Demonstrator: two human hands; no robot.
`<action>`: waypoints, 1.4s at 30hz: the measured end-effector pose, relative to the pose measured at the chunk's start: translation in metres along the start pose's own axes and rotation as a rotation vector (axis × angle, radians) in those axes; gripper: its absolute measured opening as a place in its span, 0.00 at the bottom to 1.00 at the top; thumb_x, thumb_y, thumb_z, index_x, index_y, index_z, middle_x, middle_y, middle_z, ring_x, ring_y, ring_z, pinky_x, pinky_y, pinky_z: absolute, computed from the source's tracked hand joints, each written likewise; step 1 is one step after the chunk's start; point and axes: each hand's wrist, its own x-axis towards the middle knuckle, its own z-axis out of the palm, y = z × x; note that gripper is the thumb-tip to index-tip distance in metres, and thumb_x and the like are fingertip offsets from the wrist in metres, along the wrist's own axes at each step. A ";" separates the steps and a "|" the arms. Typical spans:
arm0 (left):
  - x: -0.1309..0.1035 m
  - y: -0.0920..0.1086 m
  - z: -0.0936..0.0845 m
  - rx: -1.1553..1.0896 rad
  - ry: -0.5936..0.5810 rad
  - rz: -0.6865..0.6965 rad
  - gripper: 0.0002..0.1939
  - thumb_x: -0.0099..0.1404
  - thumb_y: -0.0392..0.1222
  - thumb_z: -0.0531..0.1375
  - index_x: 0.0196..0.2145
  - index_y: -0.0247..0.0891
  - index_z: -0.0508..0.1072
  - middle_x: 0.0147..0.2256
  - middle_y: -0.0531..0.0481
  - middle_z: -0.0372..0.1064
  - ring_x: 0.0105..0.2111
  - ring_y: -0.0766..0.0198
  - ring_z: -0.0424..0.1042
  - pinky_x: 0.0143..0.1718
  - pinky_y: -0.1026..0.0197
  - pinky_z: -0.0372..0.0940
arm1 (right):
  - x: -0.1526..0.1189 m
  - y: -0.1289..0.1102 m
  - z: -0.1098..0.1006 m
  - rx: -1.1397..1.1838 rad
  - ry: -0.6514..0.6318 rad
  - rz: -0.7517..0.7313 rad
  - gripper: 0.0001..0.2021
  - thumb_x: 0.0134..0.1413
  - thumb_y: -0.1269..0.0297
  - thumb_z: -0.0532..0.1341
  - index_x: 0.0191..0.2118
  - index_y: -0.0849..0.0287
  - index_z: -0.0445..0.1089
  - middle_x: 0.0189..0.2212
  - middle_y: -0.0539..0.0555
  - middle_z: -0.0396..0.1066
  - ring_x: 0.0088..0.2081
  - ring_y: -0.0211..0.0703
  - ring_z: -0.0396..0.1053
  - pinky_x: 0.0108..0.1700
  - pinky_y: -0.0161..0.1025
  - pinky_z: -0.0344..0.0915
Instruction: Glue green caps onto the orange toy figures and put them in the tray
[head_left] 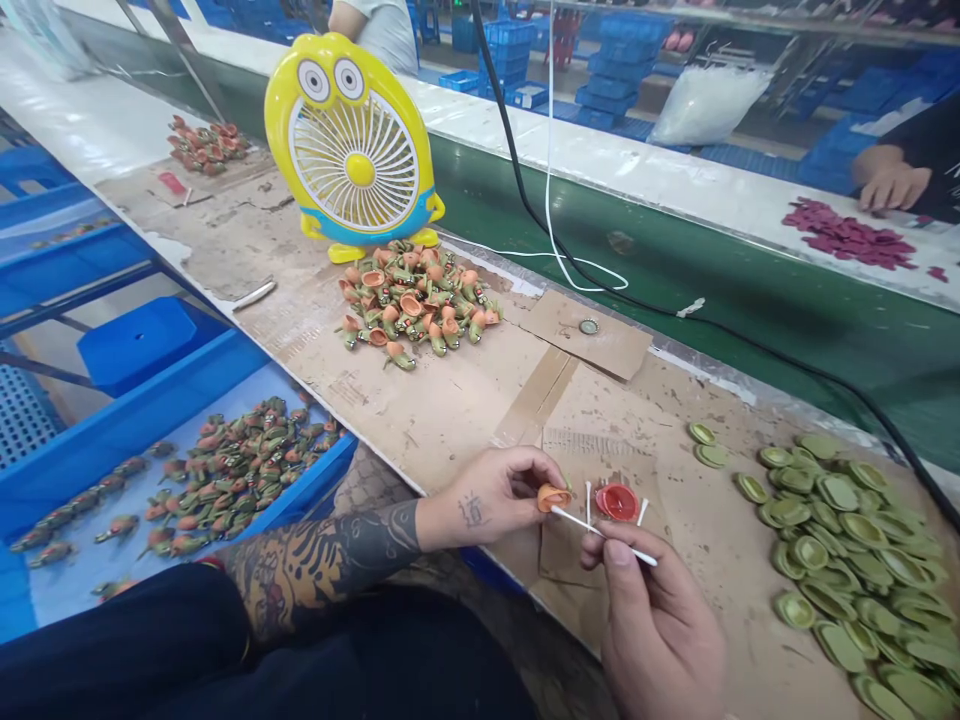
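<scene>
Between the fingertips of my left hand (491, 495) is a small orange cup-shaped piece (553, 498), its hollow side facing up. My right hand (652, 610) pinches a cotton swab (604, 535) near its lower end. The swab's far tip meets the rim of the orange piece, or lies just over it. Just beyond my fingers a round red dish (618, 501) rests on the cardboard, with loose cotton swabs on both sides of it. The far side of the orange piece is partly hidden by my left fingers.
Orange-and-green figures (412, 300) are heaped before a yellow fan (352, 150). Green oval pieces (847, 540) lie at right. A blue tray (300, 510) with more figures stands at left. A black cable (720, 335) runs behind. Across the divider, a person's hand (892, 187) touches dark red pieces.
</scene>
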 end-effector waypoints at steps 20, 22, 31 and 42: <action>-0.002 0.003 -0.001 0.055 -0.023 -0.005 0.13 0.58 0.41 0.71 0.40 0.33 0.78 0.35 0.47 0.76 0.33 0.66 0.73 0.37 0.64 0.68 | 0.003 0.014 -0.009 -0.172 -0.014 0.023 0.13 0.65 0.52 0.63 0.41 0.56 0.76 0.31 0.51 0.77 0.34 0.42 0.76 0.40 0.35 0.71; -0.002 0.003 -0.002 0.060 -0.028 -0.006 0.13 0.58 0.39 0.70 0.41 0.33 0.79 0.35 0.48 0.76 0.32 0.66 0.72 0.37 0.64 0.66 | 0.003 0.015 -0.010 -0.167 -0.014 0.019 0.12 0.65 0.52 0.63 0.41 0.56 0.76 0.31 0.51 0.77 0.35 0.42 0.76 0.40 0.35 0.71; -0.002 0.003 -0.010 0.136 -0.072 0.042 0.17 0.63 0.39 0.66 0.49 0.34 0.78 0.42 0.44 0.76 0.40 0.60 0.73 0.44 0.60 0.67 | 0.004 0.009 -0.015 -0.197 0.081 -0.091 0.10 0.66 0.55 0.62 0.41 0.56 0.75 0.33 0.51 0.76 0.37 0.42 0.74 0.44 0.38 0.68; -0.003 0.005 -0.009 0.510 0.031 0.240 0.22 0.62 0.35 0.65 0.55 0.38 0.75 0.51 0.40 0.69 0.51 0.53 0.71 0.57 0.52 0.66 | 0.031 0.037 -0.043 -0.720 0.053 -0.088 0.18 0.64 0.48 0.57 0.40 0.55 0.76 0.30 0.55 0.78 0.32 0.50 0.74 0.35 0.41 0.63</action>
